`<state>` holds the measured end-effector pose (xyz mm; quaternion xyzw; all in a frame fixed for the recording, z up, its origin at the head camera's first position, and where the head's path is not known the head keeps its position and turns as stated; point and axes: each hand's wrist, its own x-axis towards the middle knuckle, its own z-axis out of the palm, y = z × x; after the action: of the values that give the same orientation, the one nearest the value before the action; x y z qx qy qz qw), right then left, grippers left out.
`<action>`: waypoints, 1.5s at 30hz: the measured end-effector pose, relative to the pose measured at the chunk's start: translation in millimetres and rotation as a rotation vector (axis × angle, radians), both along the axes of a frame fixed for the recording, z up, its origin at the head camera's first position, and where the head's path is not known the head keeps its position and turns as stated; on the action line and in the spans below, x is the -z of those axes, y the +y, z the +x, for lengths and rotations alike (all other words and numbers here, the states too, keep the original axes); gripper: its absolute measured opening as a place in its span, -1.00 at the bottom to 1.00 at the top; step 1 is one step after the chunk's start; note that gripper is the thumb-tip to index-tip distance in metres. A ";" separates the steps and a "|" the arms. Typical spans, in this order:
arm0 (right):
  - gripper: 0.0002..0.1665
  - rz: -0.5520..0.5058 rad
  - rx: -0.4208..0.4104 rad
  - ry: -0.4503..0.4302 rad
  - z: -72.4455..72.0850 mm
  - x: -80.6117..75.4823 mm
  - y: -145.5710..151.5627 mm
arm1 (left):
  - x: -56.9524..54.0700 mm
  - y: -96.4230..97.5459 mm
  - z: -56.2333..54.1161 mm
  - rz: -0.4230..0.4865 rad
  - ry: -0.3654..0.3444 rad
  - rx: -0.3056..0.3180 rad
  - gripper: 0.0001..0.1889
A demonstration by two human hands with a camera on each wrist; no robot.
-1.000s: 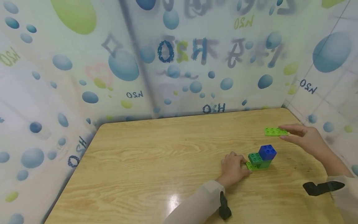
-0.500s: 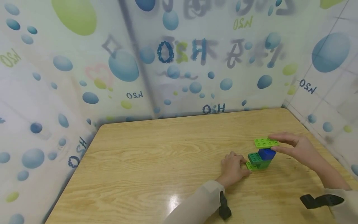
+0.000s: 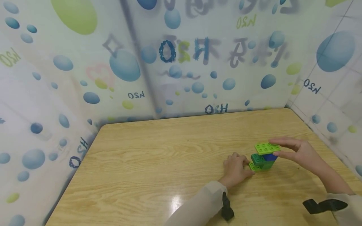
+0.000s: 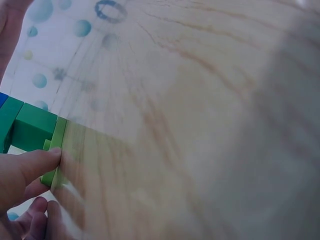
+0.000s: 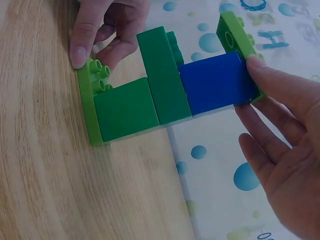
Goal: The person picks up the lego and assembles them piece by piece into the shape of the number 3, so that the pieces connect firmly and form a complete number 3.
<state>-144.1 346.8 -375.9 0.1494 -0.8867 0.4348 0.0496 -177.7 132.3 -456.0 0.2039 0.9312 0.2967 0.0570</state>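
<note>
Upper lime plate (image 3: 266, 148) in the right fingers (image 3: 286, 155) now lower, against the top of the blue block (image 3: 270, 157).

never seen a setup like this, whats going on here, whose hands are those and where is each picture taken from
There is no machine: one person works with two bare hands. The wide picture comes from a camera worn on the head, looking forward and down. The other two come from cameras on the wrists, so the bricks look tipped sideways there.

From the wooden table upward come a light green base plate, a green block, a flatter green brick that sticks out to one side, and a blue block. The left hand pinches the base plate at its edge. The right hand holds a light green top plate at the top of the blue block; whether it is pressed fully on, I cannot tell.
</note>
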 end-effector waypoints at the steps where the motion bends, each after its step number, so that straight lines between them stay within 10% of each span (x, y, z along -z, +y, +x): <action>1: -0.55 -0.004 -0.002 0.000 0.5 0.4 0.7 | -0.2 0.4 0.3 0.000 0.000 0.002 -0.64; 45: -0.59 0.033 -0.061 0.003 -8.2 1.3 -0.1 | 0.0 -0.5 0.0 0.051 -0.010 0.012 -0.65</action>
<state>-152.3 346.7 -377.1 0.1779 -0.8886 0.4213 0.0349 -177.7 131.8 -456.0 0.2093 0.9218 0.3210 0.0583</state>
